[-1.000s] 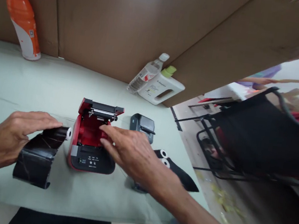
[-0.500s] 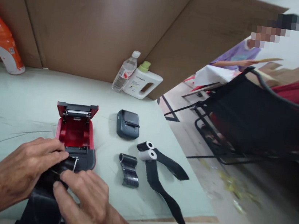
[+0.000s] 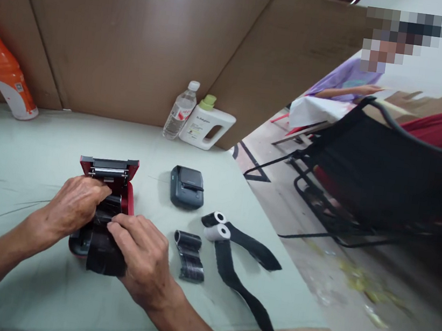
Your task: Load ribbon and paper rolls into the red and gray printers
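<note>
A red and black small printer stands open on the pale green table, lid tilted back. A black roll of film lies in its open bay, its loose tail hanging over the front. My left hand presses on the roll from the left with curled fingers. My right hand pinches the roll's near edge from the right. Both hands are closed on the black roll.
A grey small printer sits right of the red one. A short black strip roll and two white-cored rolls with long black tails lie near the table's right edge. Bottles, a white jug, an orange bottle line the cardboard wall. A person sits far right.
Both hands have carried the black roll forward from the table's near edge into the red printer's open bay. The view has shifted slightly.
</note>
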Available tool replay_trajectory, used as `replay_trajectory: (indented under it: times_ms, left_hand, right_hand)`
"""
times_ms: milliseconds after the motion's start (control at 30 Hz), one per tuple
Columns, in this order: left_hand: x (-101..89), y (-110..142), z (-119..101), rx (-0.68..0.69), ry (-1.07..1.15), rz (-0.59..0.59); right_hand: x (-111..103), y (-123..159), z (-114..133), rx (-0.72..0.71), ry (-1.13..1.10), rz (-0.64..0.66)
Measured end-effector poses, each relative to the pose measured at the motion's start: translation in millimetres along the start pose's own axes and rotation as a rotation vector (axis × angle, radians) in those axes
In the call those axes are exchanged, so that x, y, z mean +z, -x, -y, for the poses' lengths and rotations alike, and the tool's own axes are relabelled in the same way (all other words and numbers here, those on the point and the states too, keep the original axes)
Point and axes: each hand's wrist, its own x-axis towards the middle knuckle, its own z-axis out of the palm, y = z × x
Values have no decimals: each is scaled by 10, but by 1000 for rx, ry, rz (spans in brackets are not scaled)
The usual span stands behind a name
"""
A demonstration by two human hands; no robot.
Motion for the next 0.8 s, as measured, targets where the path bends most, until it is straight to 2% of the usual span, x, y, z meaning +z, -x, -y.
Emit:
replay_trajectory:
  times_ms: [233,467,633,800]
  left_hand:
    - [153,12,109,-37,-119,37]
    - [248,53,184,52,-158,-15]
    - [243,91,158,39,-126,-65]
    - [103,52,81,54,38,-69]
  right_hand:
    - [34,18,-19,46,-5,19]
    - [53,22,-18,53,23,23]
    - [72,33,-25,60,34,53]
    - [99,28,-39,59,48,72]
